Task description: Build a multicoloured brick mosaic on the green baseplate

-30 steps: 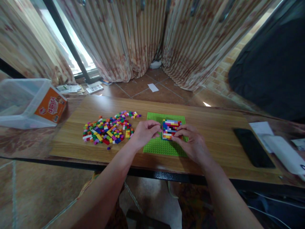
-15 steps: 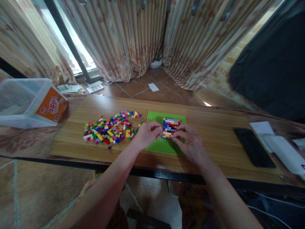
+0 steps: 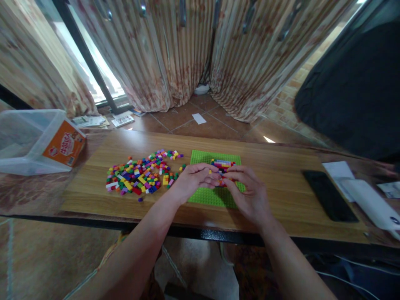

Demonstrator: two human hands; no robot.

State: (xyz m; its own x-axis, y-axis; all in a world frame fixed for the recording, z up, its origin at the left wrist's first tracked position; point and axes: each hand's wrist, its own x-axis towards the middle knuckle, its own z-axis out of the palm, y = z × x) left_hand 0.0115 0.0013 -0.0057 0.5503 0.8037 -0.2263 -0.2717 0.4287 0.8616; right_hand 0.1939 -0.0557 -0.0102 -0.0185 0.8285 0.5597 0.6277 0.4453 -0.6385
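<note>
I have both hands drawn together over the multicoloured brick build (image 3: 223, 163), which sits on the green baseplate (image 3: 212, 199) toward its right side. My left hand (image 3: 194, 180) reaches in at the build's left edge, thumb and fingers brought close together. A speck of yellow shows by those fingertips, but I cannot tell whether they have hold of a brick or merely cover one. My right hand (image 3: 251, 190) comes in from the other side, curved, with a small gap between thumb and index finger. Its fingertips lie over the build's right and near parts; from here I cannot make out whether they pinch it or only rest there. Between the two hands I see the build's far rows, while its near rows are mostly hidden.

Left of the baseplate, beyond my left wrist, loose bricks (image 3: 137, 174) spread over the wooden tabletop (image 3: 281, 179), with a lone purple brick (image 3: 140, 200) just nearer me. At the far left I see a clear plastic box (image 3: 34, 160) with an orange label. Well to the right of my right hand lies a dark flat slab (image 3: 329, 196), with a white object (image 3: 370, 202) beside it.
</note>
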